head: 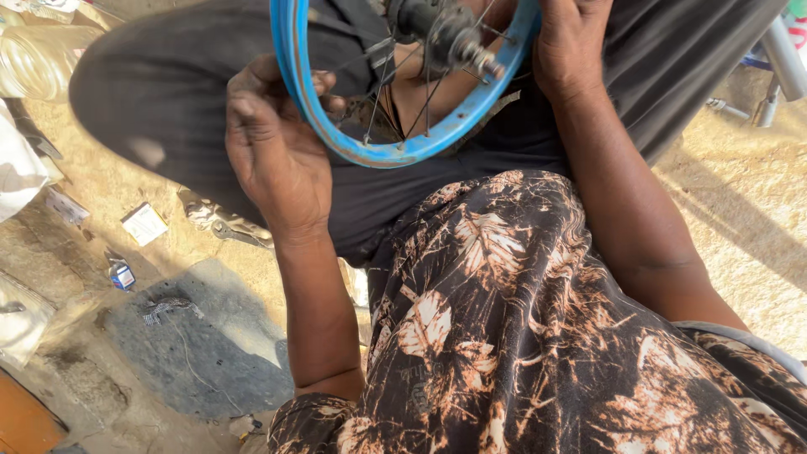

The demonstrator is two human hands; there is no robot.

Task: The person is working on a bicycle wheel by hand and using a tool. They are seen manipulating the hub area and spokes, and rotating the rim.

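A small blue bicycle wheel rim [395, 151] with thin spokes and a dark metal hub [445, 38] sits over my lap at the top of the view. My left hand [273, 143] grips the rim's left side, fingers curled around it. My right hand [567, 50] holds the rim's right side from above. Both hands are dirty. My dark trousers and a patterned brown-and-black shirt fill the lower middle of the view.
A metal wrench [239, 231] lies on the sandy ground by my left knee. Small packets [143, 223] and scraps lie to the left, near a grey stone slab [202, 345]. A clear plastic jar [42, 55] stands top left; metal bicycle parts [773, 76] lie top right.
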